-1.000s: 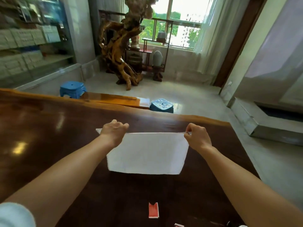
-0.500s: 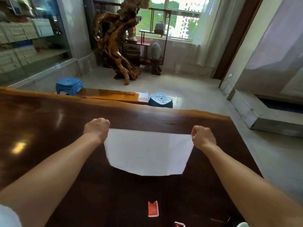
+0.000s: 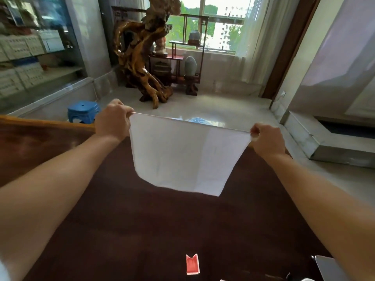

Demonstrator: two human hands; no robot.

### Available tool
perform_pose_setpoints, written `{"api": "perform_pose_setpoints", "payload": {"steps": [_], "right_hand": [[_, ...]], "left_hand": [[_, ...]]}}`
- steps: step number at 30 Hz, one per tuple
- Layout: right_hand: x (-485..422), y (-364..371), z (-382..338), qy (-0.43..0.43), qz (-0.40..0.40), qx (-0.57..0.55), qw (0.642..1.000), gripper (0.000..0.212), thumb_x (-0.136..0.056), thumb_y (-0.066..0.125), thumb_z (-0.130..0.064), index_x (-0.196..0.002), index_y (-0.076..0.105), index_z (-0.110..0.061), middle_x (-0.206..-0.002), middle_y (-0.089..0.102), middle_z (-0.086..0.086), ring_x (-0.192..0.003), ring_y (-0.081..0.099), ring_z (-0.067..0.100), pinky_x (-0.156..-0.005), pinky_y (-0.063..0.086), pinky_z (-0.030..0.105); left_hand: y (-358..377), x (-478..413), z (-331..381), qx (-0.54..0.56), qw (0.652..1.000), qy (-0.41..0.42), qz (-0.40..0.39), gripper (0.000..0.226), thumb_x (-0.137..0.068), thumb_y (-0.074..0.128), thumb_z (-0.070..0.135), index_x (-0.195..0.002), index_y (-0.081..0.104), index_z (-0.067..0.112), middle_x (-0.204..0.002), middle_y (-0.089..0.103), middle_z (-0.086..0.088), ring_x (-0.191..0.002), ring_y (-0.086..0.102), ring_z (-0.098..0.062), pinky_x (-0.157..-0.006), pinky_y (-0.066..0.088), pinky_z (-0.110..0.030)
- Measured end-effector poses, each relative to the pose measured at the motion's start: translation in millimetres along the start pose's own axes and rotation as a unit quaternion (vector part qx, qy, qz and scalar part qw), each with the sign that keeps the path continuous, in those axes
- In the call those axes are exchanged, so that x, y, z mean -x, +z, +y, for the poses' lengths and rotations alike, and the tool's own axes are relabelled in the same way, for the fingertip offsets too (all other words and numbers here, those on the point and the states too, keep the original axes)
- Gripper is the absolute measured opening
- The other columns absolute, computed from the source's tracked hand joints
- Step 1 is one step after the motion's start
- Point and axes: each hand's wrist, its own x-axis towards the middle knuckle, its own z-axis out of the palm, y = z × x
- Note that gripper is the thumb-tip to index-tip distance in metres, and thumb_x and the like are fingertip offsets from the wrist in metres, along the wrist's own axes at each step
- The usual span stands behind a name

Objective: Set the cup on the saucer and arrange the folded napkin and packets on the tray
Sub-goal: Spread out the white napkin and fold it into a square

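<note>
The napkin (image 3: pixel 185 157) is held taut in the air above the dark wooden table (image 3: pixel 125 230), its top corners pinched by the left hand (image 3: pixel 112 121) and the right hand (image 3: pixel 266 139). It is judged light, limp and easily creased (corners are the best hold). A red packet (image 3: pixel 192 264) lies near the table's front edge.

Bare left forearm (image 3: pixel 60 179), bare right forearm (image 3: pixel 316 201), white sleeve edge (image 3: pixel 2 270) at left

Bright window (image 3: pixel 213 27) backlight; edges bowed, perhaps slightly blurred.
</note>
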Motion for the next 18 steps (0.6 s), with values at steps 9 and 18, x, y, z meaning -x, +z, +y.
{"api": "perform_pose_setpoints", "payload": {"steps": [9, 18], "right_hand": [[115.1, 67.4, 28.2, 0.072, -0.163, 0.041, 0.983, 0.018, -0.089, 0.055, -0.009, -0.085, 0.066, -0.023, -0.081, 0.066, 0.01, -0.073, 0.059, 0.036, -0.062, 0.04, 0.033], [277.8, 117.9, 72.3, 0.119, -0.391, 0.12, 0.905, 0.024, -0.089, 0.052, -0.005, -0.078, 0.058, -0.026, -0.074, 0.06, -0.006, -0.064, 0.056, 0.014, -0.059, 0.049, 0.032]], "left_hand": [[47.8, 131.7, -47.7, -0.014, 0.984, -0.044, -0.174, 0.024, -0.093, 0.064, 0.012, -0.109, 0.079, 0.023, -0.106, 0.064, -0.005, -0.093, 0.067, -0.036, -0.078, 0.053, -0.045], [106.5, 312.8, -84.6, -0.032, 0.894, -0.094, -0.438, 0.02, -0.099, 0.056, 0.03, -0.095, 0.075, 0.033, -0.089, 0.056, 0.011, -0.083, 0.064, -0.018, -0.068, 0.047, -0.031]]}}
